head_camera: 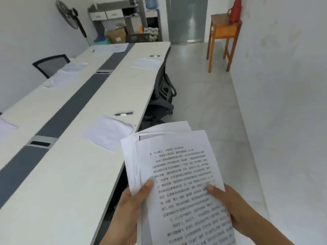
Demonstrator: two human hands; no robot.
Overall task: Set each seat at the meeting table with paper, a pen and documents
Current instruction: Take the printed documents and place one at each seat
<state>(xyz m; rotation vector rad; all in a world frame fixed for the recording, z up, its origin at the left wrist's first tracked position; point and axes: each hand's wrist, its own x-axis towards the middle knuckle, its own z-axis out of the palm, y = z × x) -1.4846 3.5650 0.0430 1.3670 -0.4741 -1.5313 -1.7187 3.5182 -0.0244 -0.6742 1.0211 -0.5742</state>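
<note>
Head view, taken standing at the right-hand long edge of the meeting surface (70, 174). Both hands are occupied with one stack of printed documents (178, 174). It is carried in the air just off that edge, above the floor and clear of the surface.

Left grip (129, 209): closed round the bulk of the stack at its lower left corner, thumb on top, fingers hidden beneath. This hand serves as the carrier.

Right grip (233, 207): thumb pressed on the top printed sheet near its right edge, fingers hidden under the paper. The sheets fan apart at their upper corners, which suggests the top copy is being parted from the rest. How many sheets this hand has separated cannot be told.

Nearest seat: a small pile of white paper (108, 133) lies askew at the surface edge, with a pen (123, 114) just beyond it and apart from it. These sheets look blank; whether a printed copy is already among them cannot be told.

Judged step: dealing one document to this place.

Further seat, same side: far paper (146, 64) and a second pen (155, 55), laid in the same order. A chair (162, 98) is tucked under the edge between the two places. The opposite side carries more sheets (69, 73).

Risk: the fanned, loose pages may slide out if the left grip eases during the hand-off.
</note>
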